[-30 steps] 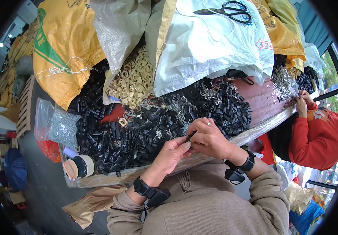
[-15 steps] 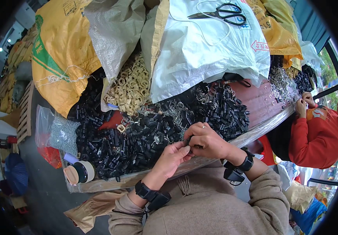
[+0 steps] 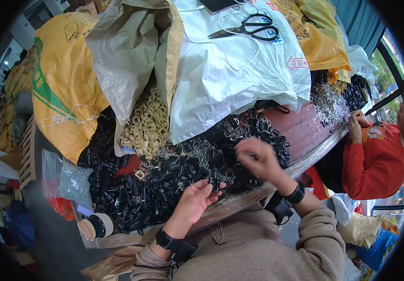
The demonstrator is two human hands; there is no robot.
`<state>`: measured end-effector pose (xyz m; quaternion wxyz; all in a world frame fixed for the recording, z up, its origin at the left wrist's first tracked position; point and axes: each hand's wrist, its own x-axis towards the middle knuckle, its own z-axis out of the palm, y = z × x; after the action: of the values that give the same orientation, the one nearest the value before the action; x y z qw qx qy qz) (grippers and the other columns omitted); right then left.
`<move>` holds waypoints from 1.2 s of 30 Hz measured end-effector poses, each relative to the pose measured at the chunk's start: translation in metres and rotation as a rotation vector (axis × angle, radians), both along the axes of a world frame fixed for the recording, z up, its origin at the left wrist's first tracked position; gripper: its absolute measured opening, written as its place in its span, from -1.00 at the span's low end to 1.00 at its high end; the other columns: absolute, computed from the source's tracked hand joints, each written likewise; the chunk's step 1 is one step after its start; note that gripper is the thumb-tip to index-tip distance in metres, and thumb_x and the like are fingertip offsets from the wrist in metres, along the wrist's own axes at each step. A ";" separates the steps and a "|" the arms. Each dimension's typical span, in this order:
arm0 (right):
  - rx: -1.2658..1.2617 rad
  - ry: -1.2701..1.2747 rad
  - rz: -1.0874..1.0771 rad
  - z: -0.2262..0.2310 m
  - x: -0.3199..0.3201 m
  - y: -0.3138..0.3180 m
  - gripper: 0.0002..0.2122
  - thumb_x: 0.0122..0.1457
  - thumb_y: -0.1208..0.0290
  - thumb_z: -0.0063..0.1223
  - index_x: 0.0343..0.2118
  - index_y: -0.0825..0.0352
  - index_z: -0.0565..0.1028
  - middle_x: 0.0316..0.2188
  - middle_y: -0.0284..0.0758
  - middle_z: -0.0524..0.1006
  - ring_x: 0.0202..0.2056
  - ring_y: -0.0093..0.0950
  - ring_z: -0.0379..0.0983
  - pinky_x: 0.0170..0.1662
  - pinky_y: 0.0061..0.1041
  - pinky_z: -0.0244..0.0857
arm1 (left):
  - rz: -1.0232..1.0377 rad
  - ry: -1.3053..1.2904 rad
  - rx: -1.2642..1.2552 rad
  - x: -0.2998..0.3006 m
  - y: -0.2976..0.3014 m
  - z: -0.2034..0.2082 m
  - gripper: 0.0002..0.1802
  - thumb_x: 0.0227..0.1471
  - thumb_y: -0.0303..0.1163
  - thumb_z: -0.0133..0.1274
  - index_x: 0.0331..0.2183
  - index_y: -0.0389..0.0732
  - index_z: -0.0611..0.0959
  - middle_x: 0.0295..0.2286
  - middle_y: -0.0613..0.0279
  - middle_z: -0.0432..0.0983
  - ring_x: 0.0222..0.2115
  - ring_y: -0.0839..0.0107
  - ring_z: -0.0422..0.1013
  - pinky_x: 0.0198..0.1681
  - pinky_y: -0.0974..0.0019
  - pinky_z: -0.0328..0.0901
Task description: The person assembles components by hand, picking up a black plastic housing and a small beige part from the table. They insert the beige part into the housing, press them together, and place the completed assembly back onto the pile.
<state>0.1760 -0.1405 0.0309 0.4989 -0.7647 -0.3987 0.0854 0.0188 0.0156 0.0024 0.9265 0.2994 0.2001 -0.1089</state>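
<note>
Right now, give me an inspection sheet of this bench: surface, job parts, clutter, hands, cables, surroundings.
Surface: reddish table, mostly buried under parts and sacks.
Job's things: small black clip pinched in the left hand's fingertips; heap of black plastic parts; metal rings mixed in.
Clutter: yellow sack, grey sack, white sack, beige buckles, tape roll, scissors.
Hands: left hand holds the clip; right hand blurred over the heap, grip unclear.
Cables: white cable across the white sack.
Surroundings: person in a red top at the table's right end.
</note>
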 end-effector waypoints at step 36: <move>-0.686 -0.429 0.038 -0.067 0.141 -0.004 -0.37 -0.12 -0.02 -0.07 -0.03 0.31 0.17 -0.06 -0.12 0.20 0.03 -0.16 -0.01 0.05 -0.18 -0.22 | 0.053 0.048 -0.030 -0.010 0.008 0.006 -0.78 0.00 -0.44 -0.16 -0.24 -0.26 0.40 -0.28 0.10 0.40 -0.41 0.50 0.36 -0.36 0.50 0.29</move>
<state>0.3172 -0.1443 -0.0358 0.1188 -0.8798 -0.4562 0.0612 0.0091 0.0238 0.0085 0.9283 0.2775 0.2286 -0.0945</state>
